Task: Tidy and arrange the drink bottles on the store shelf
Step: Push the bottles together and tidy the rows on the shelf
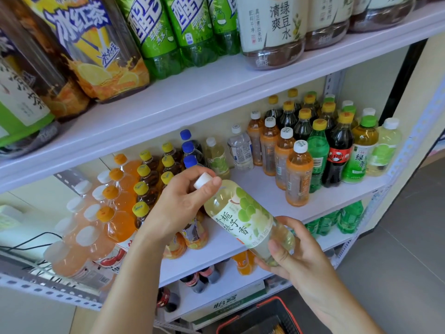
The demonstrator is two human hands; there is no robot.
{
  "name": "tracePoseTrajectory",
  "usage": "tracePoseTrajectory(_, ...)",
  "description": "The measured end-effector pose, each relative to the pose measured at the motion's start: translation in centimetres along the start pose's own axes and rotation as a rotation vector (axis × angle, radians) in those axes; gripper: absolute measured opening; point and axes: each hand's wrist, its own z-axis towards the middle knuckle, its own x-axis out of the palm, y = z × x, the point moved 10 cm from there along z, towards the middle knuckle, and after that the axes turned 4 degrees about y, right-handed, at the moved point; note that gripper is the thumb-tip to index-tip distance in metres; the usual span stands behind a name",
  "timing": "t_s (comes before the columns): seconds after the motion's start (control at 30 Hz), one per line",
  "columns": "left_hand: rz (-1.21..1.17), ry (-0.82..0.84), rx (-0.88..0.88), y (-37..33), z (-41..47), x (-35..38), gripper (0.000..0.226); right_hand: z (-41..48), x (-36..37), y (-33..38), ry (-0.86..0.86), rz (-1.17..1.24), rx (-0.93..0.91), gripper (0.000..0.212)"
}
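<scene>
I hold a pale yellow-green grape drink bottle (245, 218) tilted in front of the middle shelf (265, 189). My left hand (183, 201) pinches its white cap at the top. My right hand (296, 251) cups its base from below. A matching grape bottle (218, 160) stands upright farther back on the shelf. Rows of orange-capped and yellow-capped bottles (142, 186) stand to the left, and orange-labelled tea bottles (298, 174) stand to the right.
Large bottles (166, 37) line the top shelf. At the shelf's right end stand dark cola, green soda and green tea bottles (337, 145). Lower shelves hold green bottles (346, 218) and cola. A red-rimmed basket (260, 319) sits on the floor below.
</scene>
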Motion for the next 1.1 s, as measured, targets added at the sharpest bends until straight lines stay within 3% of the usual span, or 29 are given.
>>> tracePoseTrajectory(0.17,0.298,0.035,0.091,-1.0,1.6,0.4,0.032,1.2,-0.7,0.2,-0.043,-0.156,-0.029,0.04)
tracePoseTrajectory(0.27,0.476,0.056,0.117,-1.3,3.0,1.0,0.022,2.0,-2.3,-0.1,-0.174,-0.328,-0.012,0.029)
tracePoseTrajectory(0.43,0.82,0.038,0.173,-1.3,6.7,2.3,0.023,2.5,-4.1,-0.1,-0.24,-0.547,-0.009,0.028)
tracePoseTrajectory(0.63,1.187,0.111,-0.037,4.1,13.6,3.8,0.032,2.5,-4.9,1.8,-0.276,-0.669,-0.085,0.03)
tracePoseTrajectory(0.8,1.555,0.217,-0.144,8.1,16.6,4.6,0.022,3.6,-5.2,4.5,-0.322,-0.826,-0.164,0.028)
tracePoseTrajectory(1.0,1.692,0.234,-0.15,9.7,18.3,4.1,0.027,6.6,-4.6,10.7,-0.398,-1.201,-0.438,0.044)
tracePoseTrajectory(1.1,1.72,0.226,-0.111,9.8,18.9,4.0,0.034,8.5,-5.0,12.7,-0.45,-1.336,-0.491,0.055)
